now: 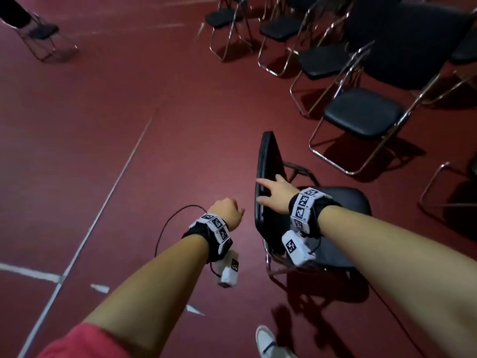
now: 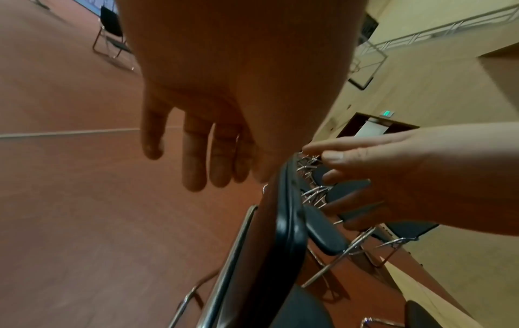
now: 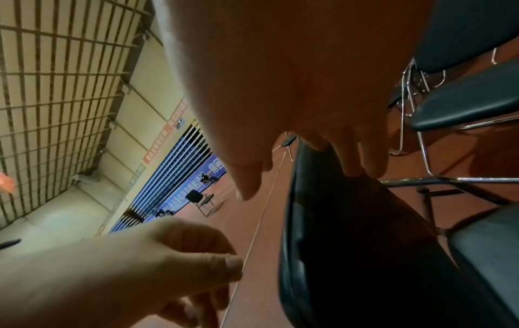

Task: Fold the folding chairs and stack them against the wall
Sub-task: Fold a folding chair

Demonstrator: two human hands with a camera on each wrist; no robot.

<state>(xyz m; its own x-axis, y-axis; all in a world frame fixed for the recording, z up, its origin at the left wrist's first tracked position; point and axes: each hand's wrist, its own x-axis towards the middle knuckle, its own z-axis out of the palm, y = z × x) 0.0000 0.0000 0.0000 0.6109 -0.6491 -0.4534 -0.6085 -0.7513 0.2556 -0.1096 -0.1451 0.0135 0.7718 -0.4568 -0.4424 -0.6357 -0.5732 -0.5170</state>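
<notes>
The right hand [image 1: 277, 193] lies spread on the black backrest [image 1: 269, 177] of the nearest folding chair [image 1: 335, 228], fingers reaching over its top edge. At nine o'clock of it, the left hand [image 1: 227, 211] hangs free, fingers loosely extended, holding nothing. More unfolded chairs [image 1: 361, 115] stand at two o'clock.

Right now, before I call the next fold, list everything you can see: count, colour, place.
Nearest chair: one, black pads, chrome frame, unfolded, right in front.
Its backrest: black, upright, on the chair's left.
Row chairs: at least five, black and chrome, unfolded, upper right.
Lone chair: one, black, far upper left.
Floor: dark red, white lines.
Walls: beige, with a doorway, in the left wrist view.
Shoe: one, white, bottom centre.
Sleeve: red, lower left.
Wrist bands: two, black with white tags.
Left hand: loosely curled, grip empty, beside the backrest.
Right hand: fingers spread on the backrest's top edge.
</notes>
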